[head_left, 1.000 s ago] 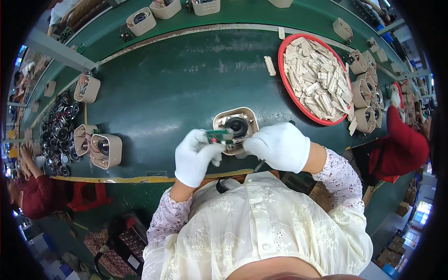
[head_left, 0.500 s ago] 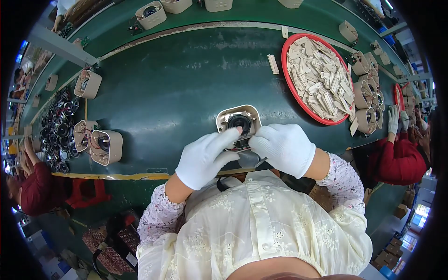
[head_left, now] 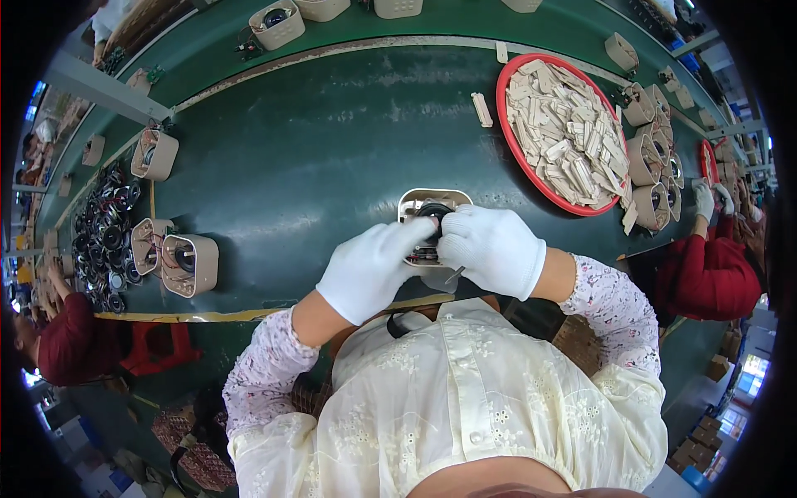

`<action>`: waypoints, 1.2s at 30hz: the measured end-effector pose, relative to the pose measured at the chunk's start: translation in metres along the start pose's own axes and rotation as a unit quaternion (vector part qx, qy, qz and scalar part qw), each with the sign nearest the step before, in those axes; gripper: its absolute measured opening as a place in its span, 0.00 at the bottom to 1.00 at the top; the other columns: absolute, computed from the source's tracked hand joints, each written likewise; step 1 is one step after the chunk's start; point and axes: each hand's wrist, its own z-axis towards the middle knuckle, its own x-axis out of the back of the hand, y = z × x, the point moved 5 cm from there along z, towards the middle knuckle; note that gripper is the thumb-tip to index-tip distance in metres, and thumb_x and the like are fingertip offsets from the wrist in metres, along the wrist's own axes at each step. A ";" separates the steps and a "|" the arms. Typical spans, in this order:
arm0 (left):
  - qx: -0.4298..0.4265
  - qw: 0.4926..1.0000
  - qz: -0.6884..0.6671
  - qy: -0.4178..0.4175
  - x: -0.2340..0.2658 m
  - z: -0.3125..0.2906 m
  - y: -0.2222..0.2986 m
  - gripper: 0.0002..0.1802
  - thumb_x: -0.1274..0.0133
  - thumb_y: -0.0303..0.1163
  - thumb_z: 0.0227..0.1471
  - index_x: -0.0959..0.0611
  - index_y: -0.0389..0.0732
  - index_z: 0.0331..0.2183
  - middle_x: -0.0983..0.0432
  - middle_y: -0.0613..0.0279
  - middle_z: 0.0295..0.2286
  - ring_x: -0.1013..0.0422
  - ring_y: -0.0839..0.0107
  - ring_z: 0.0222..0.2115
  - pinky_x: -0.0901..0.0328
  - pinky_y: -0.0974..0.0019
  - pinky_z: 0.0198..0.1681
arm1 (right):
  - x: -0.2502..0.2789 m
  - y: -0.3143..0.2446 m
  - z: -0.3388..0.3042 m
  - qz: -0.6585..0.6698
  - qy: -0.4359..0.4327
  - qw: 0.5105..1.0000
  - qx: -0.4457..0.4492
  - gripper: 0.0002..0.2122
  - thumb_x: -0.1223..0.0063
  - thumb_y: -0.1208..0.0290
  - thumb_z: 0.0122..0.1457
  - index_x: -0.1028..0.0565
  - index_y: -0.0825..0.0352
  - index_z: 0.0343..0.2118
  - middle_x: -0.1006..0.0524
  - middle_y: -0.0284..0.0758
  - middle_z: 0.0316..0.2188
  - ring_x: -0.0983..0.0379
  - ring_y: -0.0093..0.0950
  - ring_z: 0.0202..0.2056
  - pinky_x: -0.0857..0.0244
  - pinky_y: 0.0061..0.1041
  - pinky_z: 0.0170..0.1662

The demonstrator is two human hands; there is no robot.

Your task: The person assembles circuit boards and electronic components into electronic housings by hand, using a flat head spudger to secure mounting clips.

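Observation:
In front of me a beige speaker housing (head_left: 405, 207) lies on the green bench with its open side up. A round black speaker (head_left: 432, 212) sits inside, partly covered by my fingers. My left hand (head_left: 365, 272), in a white glove with a bare fingertip, grips the housing's left near side, its fingers reaching in beside the speaker. White-gloved too, my right hand (head_left: 490, 249) is closed above the housing's right side, fingertips at the speaker. A thin grey rod (head_left: 455, 275) sticks out below that hand. Small parts at the housing's near end are mostly hidden.
A red round basket (head_left: 501, 100) of beige strips stands at the right, one loose strip (head_left: 481, 109) beside it. More housings (head_left: 650, 207) stand beyond. At left are housings (head_left: 204, 266) and a pile of black speakers (head_left: 108, 236). Co-workers (head_left: 710, 274) sit on both sides.
My right hand has moved up and left over the speaker, and its fingers now cover part of it. The housing has shifted slightly right. My left hand stays at its near left side.

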 end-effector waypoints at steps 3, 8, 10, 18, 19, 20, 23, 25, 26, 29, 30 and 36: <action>0.064 0.980 -0.188 0.033 -0.012 -0.003 -0.016 0.40 0.30 0.25 0.40 0.27 0.43 0.57 0.23 0.57 0.33 0.24 0.57 0.34 0.29 0.59 0.38 | 0.001 0.000 0.000 0.010 0.057 0.998 0.028 0.03 0.43 0.73 0.45 0.25 0.59 0.25 0.30 0.31 0.28 0.27 0.32 0.34 0.29 0.29 0.32; 0.060 0.986 -0.145 0.056 -0.010 -0.014 -0.010 0.30 0.39 0.25 0.47 0.23 0.44 0.53 0.23 0.59 0.36 0.25 0.57 0.36 0.28 0.60 0.38 | 0.003 -0.006 0.004 -0.029 0.027 0.999 -0.001 0.05 0.42 0.74 0.43 0.24 0.59 0.25 0.28 0.30 0.29 0.26 0.33 0.34 0.29 0.31 0.33; -0.043 0.997 0.060 0.019 -0.008 -0.017 0.003 0.23 0.49 0.25 0.50 0.20 0.44 0.50 0.24 0.61 0.40 0.26 0.60 0.38 0.27 0.62 0.39 | 0.004 0.004 0.003 0.030 0.027 0.999 -0.019 0.03 0.41 0.73 0.47 0.22 0.60 0.27 0.26 0.32 0.30 0.25 0.33 0.35 0.28 0.32 0.34; 0.007 0.999 0.042 0.020 -0.010 -0.018 0.017 0.20 0.48 0.25 0.50 0.19 0.43 0.47 0.24 0.61 0.39 0.25 0.60 0.38 0.28 0.61 0.38 | 0.031 0.008 -0.005 0.665 0.241 0.689 -0.159 0.09 0.48 0.72 0.65 0.20 0.74 0.37 0.26 0.29 0.25 0.37 0.14 0.22 0.44 0.17 0.26; 0.012 0.999 0.046 0.027 -0.013 -0.017 0.017 0.20 0.48 0.25 0.50 0.19 0.43 0.47 0.24 0.61 0.39 0.25 0.60 0.38 0.28 0.61 0.38 | 0.026 0.007 -0.004 0.664 0.244 0.689 -0.160 0.09 0.48 0.72 0.65 0.20 0.74 0.37 0.26 0.29 0.25 0.37 0.14 0.22 0.44 0.17 0.26; 0.017 0.998 0.050 0.033 -0.014 -0.017 0.016 0.19 0.48 0.25 0.50 0.19 0.43 0.47 0.25 0.61 0.39 0.25 0.60 0.38 0.28 0.61 0.38 | 0.021 0.007 -0.003 0.673 0.249 0.676 -0.166 0.11 0.49 0.71 0.66 0.20 0.74 0.38 0.26 0.29 0.24 0.38 0.13 0.22 0.45 0.17 0.26; 0.021 0.998 0.044 0.028 -0.016 -0.017 0.013 0.19 0.48 0.25 0.51 0.19 0.43 0.46 0.25 0.62 0.38 0.25 0.60 0.37 0.28 0.61 0.37 | 0.011 0.005 -0.002 0.680 0.266 0.665 -0.158 0.12 0.51 0.68 0.69 0.21 0.74 0.39 0.26 0.29 0.24 0.39 0.13 0.22 0.47 0.16 0.25; 0.016 0.999 0.039 0.031 -0.015 -0.016 0.012 0.18 0.48 0.26 0.51 0.19 0.43 0.46 0.25 0.61 0.37 0.25 0.61 0.36 0.28 0.61 0.36 | 0.008 0.001 -0.002 0.638 0.285 0.702 -0.139 0.12 0.52 0.69 0.68 0.21 0.73 0.38 0.26 0.29 0.24 0.37 0.14 0.22 0.44 0.17 0.26; 0.009 0.999 0.038 0.034 -0.013 -0.015 0.013 0.18 0.48 0.26 0.51 0.19 0.43 0.46 0.25 0.61 0.37 0.25 0.61 0.36 0.28 0.61 0.36 | 0.000 -0.003 0.001 0.607 0.271 0.728 -0.170 0.12 0.53 0.70 0.68 0.21 0.73 0.38 0.25 0.30 0.24 0.34 0.16 0.23 0.40 0.20 0.29; 0.024 0.997 0.061 0.049 -0.015 -0.016 0.014 0.15 0.39 0.29 0.47 0.14 0.47 0.41 0.21 0.60 0.35 0.23 0.59 0.35 0.27 0.61 0.35 | -0.003 -0.001 0.003 0.535 0.273 0.794 -0.097 0.11 0.54 0.71 0.66 0.20 0.70 0.36 0.23 0.32 0.25 0.29 0.21 0.26 0.35 0.23 0.33; 0.022 0.997 0.062 0.050 -0.017 -0.018 0.013 0.15 0.39 0.29 0.47 0.14 0.47 0.41 0.21 0.60 0.35 0.23 0.59 0.35 0.27 0.61 0.35 | -0.001 -0.002 0.003 0.533 0.274 0.795 -0.095 0.11 0.54 0.71 0.66 0.20 0.70 0.36 0.23 0.32 0.25 0.29 0.21 0.26 0.35 0.23 0.33; -0.070 0.991 0.049 0.107 -0.013 -0.018 0.007 0.20 0.43 0.31 0.50 0.20 0.46 0.48 0.22 0.63 0.36 0.23 0.64 0.34 0.28 0.62 0.32 | 0.001 0.011 0.016 0.658 0.195 0.684 -0.248 0.09 0.49 0.71 0.63 0.20 0.68 0.39 0.21 0.28 0.28 0.29 0.16 0.26 0.33 0.19 0.32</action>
